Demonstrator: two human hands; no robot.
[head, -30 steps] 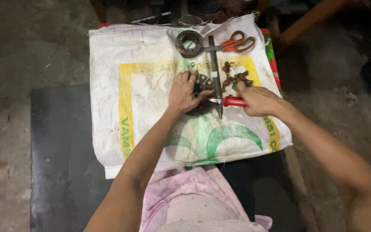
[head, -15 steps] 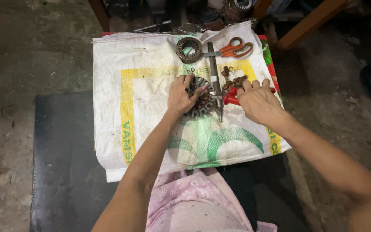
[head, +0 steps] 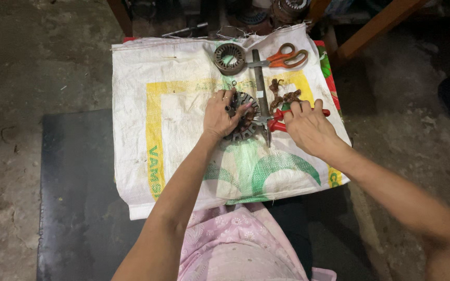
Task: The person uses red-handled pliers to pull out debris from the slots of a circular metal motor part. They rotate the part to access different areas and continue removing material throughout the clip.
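My left hand (head: 224, 113) rests on a round, dark, toothed metal ring (head: 244, 125) lying on a white woven sack (head: 173, 130), fingers curled over its rim. My right hand (head: 308, 127) grips red-handled pliers (head: 278, 120) whose jaws point toward the ring. A long grey metal bar (head: 260, 91) lies between the hands. Small curls of brown copper wire (head: 282, 96) sit just beyond my right hand.
A second round metal ring (head: 229, 57) and orange-handled scissors (head: 285, 57) lie at the sack's far edge. The sack rests on a dark mat (head: 74, 198) over rough concrete floor. A wooden leg (head: 376, 26) stands far right; pink floral cloth (head: 240, 244) covers my lap.
My right hand lifted off the pliers half a second ago and has closed on their red handles again. My left hand stays on the toothed ring.
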